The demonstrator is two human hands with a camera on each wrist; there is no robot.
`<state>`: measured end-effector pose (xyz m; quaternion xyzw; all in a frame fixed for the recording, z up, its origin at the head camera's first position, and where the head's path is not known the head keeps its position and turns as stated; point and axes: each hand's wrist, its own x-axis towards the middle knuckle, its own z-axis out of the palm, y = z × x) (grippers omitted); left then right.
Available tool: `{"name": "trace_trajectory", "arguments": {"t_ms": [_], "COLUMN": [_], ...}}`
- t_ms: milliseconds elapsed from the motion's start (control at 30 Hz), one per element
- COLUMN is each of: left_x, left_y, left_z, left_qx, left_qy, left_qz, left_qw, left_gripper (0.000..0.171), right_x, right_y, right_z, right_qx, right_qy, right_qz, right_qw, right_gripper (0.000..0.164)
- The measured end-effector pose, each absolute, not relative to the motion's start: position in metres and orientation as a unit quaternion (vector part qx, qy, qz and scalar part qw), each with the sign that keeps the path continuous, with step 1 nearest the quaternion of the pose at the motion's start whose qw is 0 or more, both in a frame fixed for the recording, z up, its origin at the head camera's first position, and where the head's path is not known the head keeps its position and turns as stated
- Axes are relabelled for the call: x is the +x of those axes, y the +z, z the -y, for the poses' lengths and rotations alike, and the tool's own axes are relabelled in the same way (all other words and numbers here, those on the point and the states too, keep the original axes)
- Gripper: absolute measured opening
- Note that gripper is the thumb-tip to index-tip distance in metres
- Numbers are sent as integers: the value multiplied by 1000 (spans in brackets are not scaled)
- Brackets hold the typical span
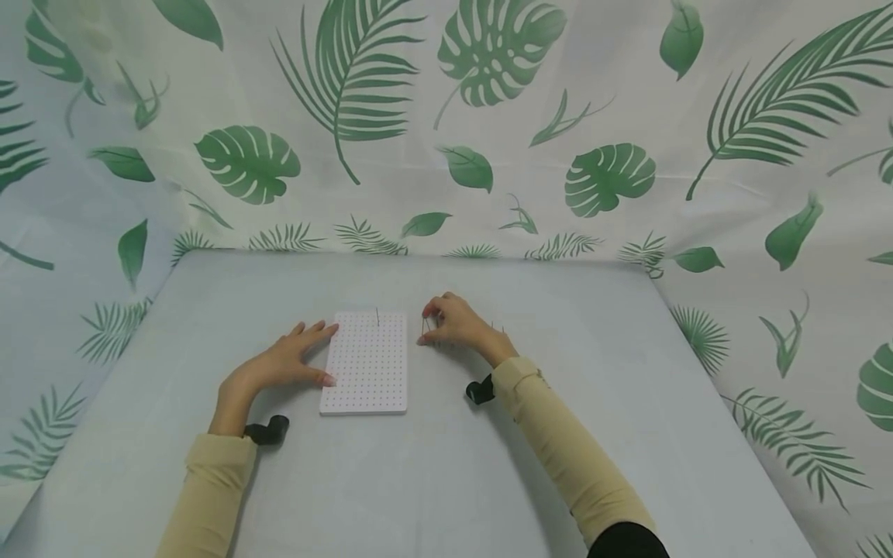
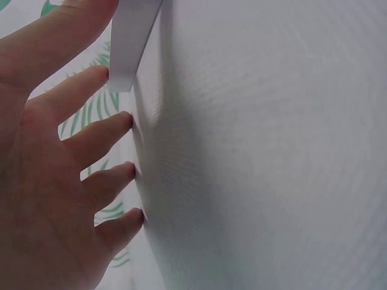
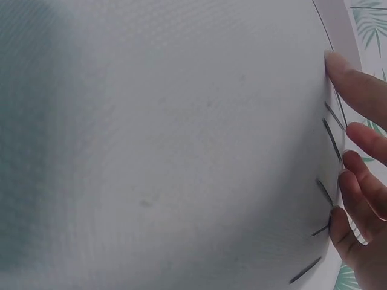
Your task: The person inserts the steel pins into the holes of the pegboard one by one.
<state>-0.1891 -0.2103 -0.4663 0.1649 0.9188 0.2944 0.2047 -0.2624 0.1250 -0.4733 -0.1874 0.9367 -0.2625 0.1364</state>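
A white board (image 1: 366, 364) dotted with rows of small holes lies flat on the table. One thin metal pin (image 1: 377, 317) stands upright near its far edge. At the board's left side, my left hand (image 1: 286, 358) has its fingers spread, the thumb and a fingertip touching the edge. To the right of the board, my right hand (image 1: 456, 322) pinches a thin metal pin (image 1: 422, 326) lengthwise between thumb and index finger. Several more dark pins (image 3: 331, 139) lie on the table beside and under that hand, partly hidden by it in the head view.
The white tabletop (image 1: 363, 488) stretches around the board. Behind it hangs a curtain (image 1: 516, 170) with green leaf prints. Each wrist wears a black camera; the right one (image 1: 480, 390) sits just above the table.
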Motion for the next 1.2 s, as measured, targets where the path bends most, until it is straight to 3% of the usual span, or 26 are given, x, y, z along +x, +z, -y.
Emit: {"name": "trace_trajectory", "arguments": {"t_ms": [533, 1200], "left_x": [-189, -188], "left_y": [-467, -466], "left_z": [211, 210], "left_qx": [155, 157], "left_qy": [301, 302], "left_qz": [-918, -916], "left_qw": [209, 211], "left_gripper": [104, 103], "right_x": [-261, -257], "right_y": [-470, -476], "right_z": [-118, -112], "right_qx": [-191, -210], "right_qy": [-264, -352], "right_qz": [-939, -909], "right_qw": [109, 75], "right_gripper": [53, 18]}}
